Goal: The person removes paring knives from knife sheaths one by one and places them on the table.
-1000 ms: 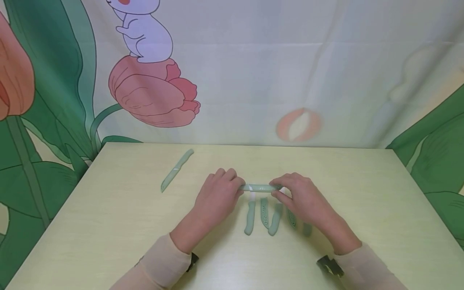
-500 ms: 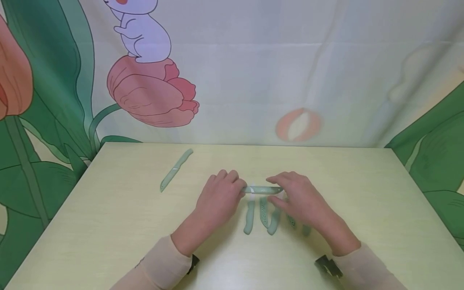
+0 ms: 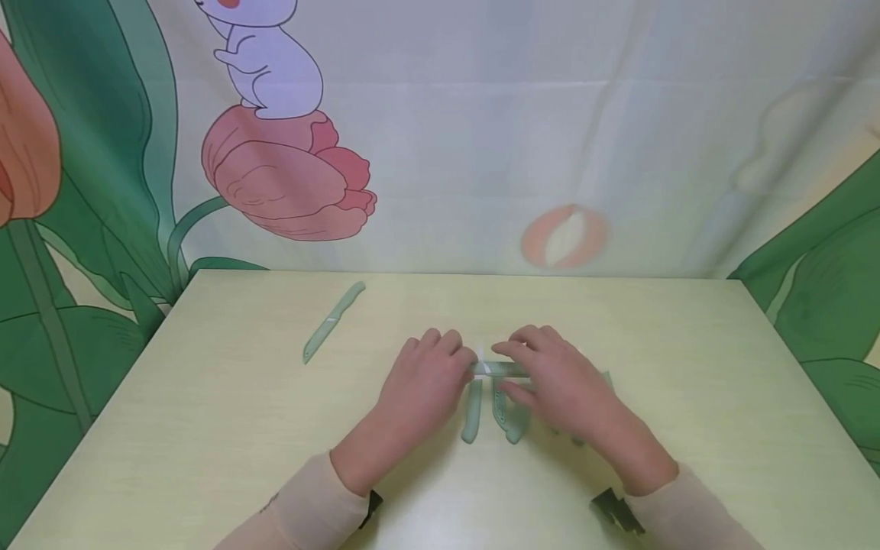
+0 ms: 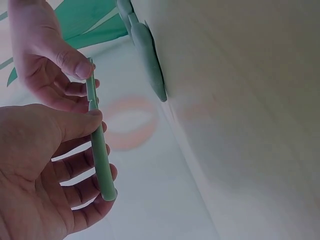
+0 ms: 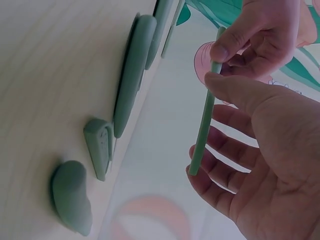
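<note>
My left hand [image 3: 426, 382] grips the pale green handle [image 4: 103, 170] of a small knife in a matching sheath [image 3: 505, 370], held level over the table. My right hand [image 3: 567, 382] is spread around the sheathed end, with thumb and index finger apart on either side of it in the head view; that end is hidden by the hand there. Below lie a loose knife with a green handle [image 3: 472, 412] and white blade, a perforated green sheath [image 3: 499, 405] and another green handle [image 3: 519, 424], partly covered by my right hand.
A sheathed green knife [image 3: 333, 322] lies slantwise at the back left of the pale table [image 3: 206, 428]. In the right wrist view, another sheath [image 5: 99, 147] and a rounded green handle [image 5: 73, 197] rest on the table. A printed curtain [image 3: 447, 137] hangs behind.
My right thumb and index finger have parted from the sheath's end, and the hand has slid left along it. My left hand and the knife have shifted slightly right and nearer.
</note>
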A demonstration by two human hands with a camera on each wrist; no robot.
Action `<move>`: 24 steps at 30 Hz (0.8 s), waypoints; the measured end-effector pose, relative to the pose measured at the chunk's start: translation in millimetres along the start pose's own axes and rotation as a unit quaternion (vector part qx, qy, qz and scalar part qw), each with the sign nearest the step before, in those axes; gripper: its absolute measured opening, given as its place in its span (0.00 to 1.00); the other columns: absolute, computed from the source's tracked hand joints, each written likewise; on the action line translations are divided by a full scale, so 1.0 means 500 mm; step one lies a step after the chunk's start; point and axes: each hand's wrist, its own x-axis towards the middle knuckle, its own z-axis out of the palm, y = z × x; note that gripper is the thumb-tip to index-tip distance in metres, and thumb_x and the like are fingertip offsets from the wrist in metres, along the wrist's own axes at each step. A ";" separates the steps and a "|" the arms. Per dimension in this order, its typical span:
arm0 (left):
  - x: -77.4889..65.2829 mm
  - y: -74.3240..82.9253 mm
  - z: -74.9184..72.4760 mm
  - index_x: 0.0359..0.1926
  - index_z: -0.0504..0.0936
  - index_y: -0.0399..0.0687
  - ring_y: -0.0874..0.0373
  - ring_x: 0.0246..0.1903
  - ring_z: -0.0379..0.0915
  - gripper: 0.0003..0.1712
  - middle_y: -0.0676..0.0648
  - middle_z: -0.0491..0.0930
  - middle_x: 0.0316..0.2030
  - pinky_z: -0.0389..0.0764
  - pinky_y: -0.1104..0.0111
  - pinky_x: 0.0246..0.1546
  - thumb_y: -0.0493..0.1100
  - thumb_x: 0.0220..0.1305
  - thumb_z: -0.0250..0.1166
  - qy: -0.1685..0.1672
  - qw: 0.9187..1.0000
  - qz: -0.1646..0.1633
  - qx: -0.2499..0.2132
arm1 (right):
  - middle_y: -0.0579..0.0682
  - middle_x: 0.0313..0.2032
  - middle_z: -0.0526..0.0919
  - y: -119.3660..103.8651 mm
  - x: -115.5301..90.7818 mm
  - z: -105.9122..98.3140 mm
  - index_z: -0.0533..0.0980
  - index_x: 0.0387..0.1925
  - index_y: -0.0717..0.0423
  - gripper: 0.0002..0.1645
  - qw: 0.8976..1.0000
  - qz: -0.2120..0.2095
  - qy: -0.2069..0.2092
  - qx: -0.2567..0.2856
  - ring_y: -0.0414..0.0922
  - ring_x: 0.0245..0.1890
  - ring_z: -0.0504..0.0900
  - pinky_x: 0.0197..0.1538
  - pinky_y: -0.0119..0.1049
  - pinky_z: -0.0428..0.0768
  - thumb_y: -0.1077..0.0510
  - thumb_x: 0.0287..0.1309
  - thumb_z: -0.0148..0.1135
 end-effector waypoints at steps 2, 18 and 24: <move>-0.002 0.003 0.000 0.41 0.88 0.52 0.55 0.29 0.63 0.08 0.53 0.72 0.30 0.67 0.68 0.30 0.44 0.64 0.78 0.003 1.000 0.005 0.002 | 0.51 0.55 0.82 -0.002 -0.001 0.002 0.83 0.61 0.52 0.30 1.000 -0.006 0.003 -0.006 0.51 0.52 0.79 0.50 0.45 0.84 0.52 0.59 0.81; -0.006 0.012 -0.001 0.41 0.88 0.54 0.55 0.29 0.63 0.07 0.54 0.70 0.29 0.67 0.68 0.29 0.46 0.65 0.77 0.004 1.000 0.007 0.010 | 0.44 0.39 0.82 -0.002 -0.002 0.011 0.88 0.47 0.50 0.15 0.999 -0.043 0.022 -0.018 0.44 0.37 0.76 0.36 0.35 0.76 0.58 0.58 0.81; -0.009 0.013 -0.002 0.41 0.88 0.54 0.56 0.28 0.62 0.07 0.54 0.70 0.29 0.67 0.68 0.29 0.46 0.65 0.78 0.004 1.000 0.006 0.005 | 0.44 0.39 0.83 -0.003 -0.003 0.011 0.88 0.48 0.50 0.15 0.998 -0.047 0.023 -0.022 0.44 0.37 0.76 0.36 0.34 0.76 0.58 0.59 0.80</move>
